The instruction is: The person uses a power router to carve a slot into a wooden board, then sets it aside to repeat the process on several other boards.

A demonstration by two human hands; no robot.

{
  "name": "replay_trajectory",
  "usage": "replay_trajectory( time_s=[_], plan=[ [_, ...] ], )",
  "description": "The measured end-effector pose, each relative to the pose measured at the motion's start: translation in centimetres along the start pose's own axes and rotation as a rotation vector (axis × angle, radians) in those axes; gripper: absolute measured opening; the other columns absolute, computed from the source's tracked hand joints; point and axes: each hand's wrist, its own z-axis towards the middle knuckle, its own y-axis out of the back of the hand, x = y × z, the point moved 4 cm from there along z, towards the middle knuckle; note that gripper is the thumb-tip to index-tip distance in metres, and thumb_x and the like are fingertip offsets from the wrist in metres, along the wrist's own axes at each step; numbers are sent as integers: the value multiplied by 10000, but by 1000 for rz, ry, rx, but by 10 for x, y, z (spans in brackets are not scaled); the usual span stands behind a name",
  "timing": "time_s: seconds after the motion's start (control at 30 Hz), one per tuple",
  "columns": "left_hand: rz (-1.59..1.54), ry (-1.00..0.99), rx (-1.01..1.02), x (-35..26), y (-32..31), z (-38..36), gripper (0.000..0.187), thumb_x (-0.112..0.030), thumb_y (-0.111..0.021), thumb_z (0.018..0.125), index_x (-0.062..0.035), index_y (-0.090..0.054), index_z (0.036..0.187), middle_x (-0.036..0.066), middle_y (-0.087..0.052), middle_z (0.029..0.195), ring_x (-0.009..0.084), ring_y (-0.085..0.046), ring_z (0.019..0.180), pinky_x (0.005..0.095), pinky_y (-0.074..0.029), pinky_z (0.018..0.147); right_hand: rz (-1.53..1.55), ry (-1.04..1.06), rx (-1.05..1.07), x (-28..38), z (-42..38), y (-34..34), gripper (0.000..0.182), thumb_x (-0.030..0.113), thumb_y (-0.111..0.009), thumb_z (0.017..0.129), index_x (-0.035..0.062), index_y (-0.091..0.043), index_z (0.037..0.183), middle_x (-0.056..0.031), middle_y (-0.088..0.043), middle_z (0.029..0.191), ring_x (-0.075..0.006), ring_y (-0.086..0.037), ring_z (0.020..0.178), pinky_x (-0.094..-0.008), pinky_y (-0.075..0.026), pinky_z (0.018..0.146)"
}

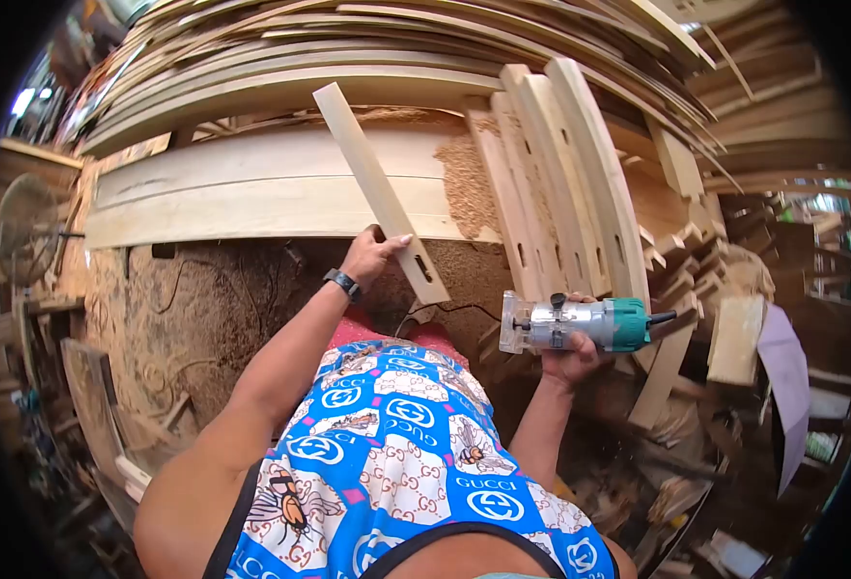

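Note:
My left hand (379, 256) is closed around the lower part of a pale wooden slat (372, 174), which slants across the front of the bench with a dark slot near its lower end. In my right hand (572, 362) is a trim router (570, 323) with a silver body, a teal end cap and a clear base, lying sideways with its base to the left. My fingers go round its body from below and are partly hidden. Just beyond the router several slotted wooden boards (580, 183) lie side by side on the bench.
Long planks (280, 183) form the bench top, with a heap of sawdust (466, 183) on it. Stacked boards (348, 58) fill the back. A fan (29, 227) stands at left. Wood offcuts (662, 376) and a pale purple sheet (782, 386) are at right. Sawdust covers the ground.

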Motion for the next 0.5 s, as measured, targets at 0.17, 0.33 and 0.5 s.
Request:
replay_trajectory(
  time_s=[0.17, 0.33, 0.5],
  plan=[
    [74, 34, -264, 18, 122, 6, 534, -354, -740, 962, 56, -590, 1270, 124, -721, 1082, 214, -734, 893, 362, -633, 724, -130, -183, 118, -73, 38, -49, 689, 68, -720, 655, 17, -517, 1311, -136, -581, 1242, -315, -575, 1207, -480, -457, 1108],
    [557, -80, -536, -3, 181, 19, 590, -501, -643, 979, 81, -719, 919, 240, -735, 848, 317, -731, 815, 417, -564, 740, -189, -277, 293, -152, 54, -100, 709, -47, -738, 673, 54, -504, 1335, -118, -577, 1253, -283, -568, 1227, -461, -460, 1105],
    [984, -138, -836, -24, 217, 22, 613, -463, -697, 936, -19, -617, 1352, 264, -644, 1316, 421, -612, 1218, 478, -500, 1031, -278, -280, 421, -219, 56, -136, 726, -61, -814, 666, 56, -524, 1321, -95, -578, 1262, -260, -575, 1221, -442, -490, 1068]
  ],
)
